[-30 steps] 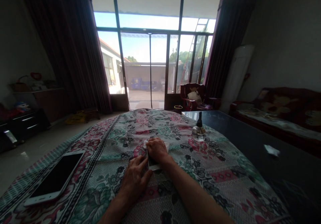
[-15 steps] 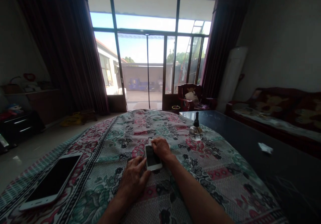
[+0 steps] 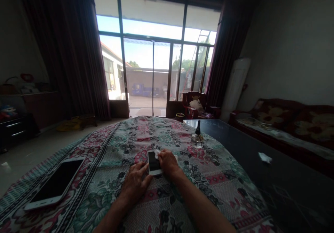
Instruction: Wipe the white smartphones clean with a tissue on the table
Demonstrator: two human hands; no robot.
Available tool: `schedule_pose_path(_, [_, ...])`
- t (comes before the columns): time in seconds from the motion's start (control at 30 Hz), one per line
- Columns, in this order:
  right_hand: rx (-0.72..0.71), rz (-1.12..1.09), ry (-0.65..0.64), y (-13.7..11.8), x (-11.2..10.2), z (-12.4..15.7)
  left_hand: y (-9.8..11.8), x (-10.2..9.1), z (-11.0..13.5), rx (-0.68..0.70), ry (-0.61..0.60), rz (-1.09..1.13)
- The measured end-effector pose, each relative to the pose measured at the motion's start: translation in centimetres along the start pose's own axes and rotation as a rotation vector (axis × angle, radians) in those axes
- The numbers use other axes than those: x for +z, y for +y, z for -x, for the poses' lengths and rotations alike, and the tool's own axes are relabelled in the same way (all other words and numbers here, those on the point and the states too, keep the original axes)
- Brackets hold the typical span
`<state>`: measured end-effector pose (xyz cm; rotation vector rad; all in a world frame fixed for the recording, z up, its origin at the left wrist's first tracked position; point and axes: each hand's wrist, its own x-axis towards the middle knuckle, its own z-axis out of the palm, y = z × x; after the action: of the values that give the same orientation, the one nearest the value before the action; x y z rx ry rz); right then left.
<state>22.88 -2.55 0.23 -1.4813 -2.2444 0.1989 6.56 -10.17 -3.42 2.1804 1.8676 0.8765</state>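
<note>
A white smartphone (image 3: 153, 163) with a dark screen lies face up on the flowered tablecloth (image 3: 109, 191). My right hand (image 3: 168, 161) is closed on a crumpled white tissue (image 3: 157, 153) and presses it on the upper right part of the screen. Resting on the cloth at the phone's left edge is my left hand (image 3: 137, 179), its fingers stretched out and the tips touching the phone's side. Farther left lies a larger white phone or tablet (image 3: 56, 184), its black screen up and nothing touching it.
A small clear glass bottle (image 3: 197, 140) with a black top stands beyond my right hand. On the dark table (image 3: 229, 142) at the right lies another crumpled white tissue (image 3: 265, 157). A wooden chair (image 3: 194, 104), a sofa (image 3: 276, 114) and glass doors (image 3: 146, 76) are farther off.
The tissue and my right hand have come slightly down the screen from its top edge. My left hand stays at the phone's side. The whole view has shifted a little.
</note>
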Motion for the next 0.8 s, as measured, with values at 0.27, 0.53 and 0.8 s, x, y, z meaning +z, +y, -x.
schedule_pose_path(0.27, [-0.013,0.003,0.015,-0.3,-0.3,3.3,0.1,-0.1,0.0,0.01,0.016,-0.019])
schedule_pose_path(0.53, [-0.025,-0.011,0.046,-0.7,-0.5,5.7,0.3,0.0,0.3,0.004,0.033,-0.021])
schedule_pose_path(0.8, [-0.07,-0.078,0.138,-0.5,0.1,7.5,0.5,-0.3,0.4,0.0,0.026,-0.026])
